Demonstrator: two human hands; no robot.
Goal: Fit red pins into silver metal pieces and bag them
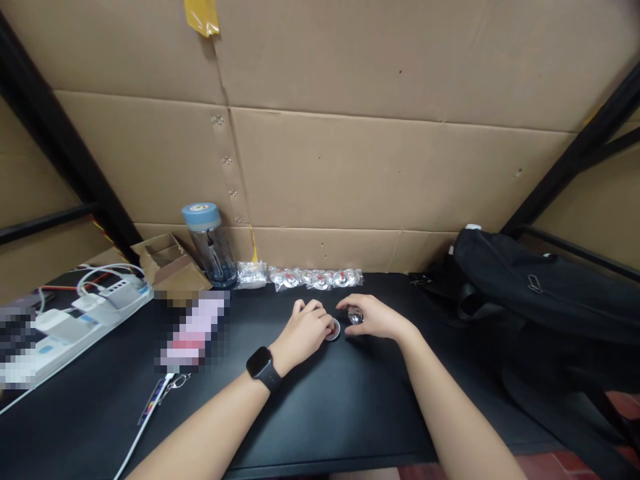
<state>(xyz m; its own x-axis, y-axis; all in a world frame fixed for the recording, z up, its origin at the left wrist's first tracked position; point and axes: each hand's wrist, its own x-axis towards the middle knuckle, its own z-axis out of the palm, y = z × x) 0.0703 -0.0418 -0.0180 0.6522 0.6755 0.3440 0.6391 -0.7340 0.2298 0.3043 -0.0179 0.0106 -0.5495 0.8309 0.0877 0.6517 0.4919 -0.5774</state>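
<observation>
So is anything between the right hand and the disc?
Between the thumb and fingers of the right hand sits a shiny piece; past it, nothing visible blocks the disc, though the left hand partly covers it.

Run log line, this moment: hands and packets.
left hand: touching silver disc | right hand: at shiny piece, grip unclear | wrapped packets: along cardboard

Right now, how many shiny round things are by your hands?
2 that I can see: one disc at the fingers of the left hand, one round piece in the curve of the right hand. Fingers may hide more.
</observation>
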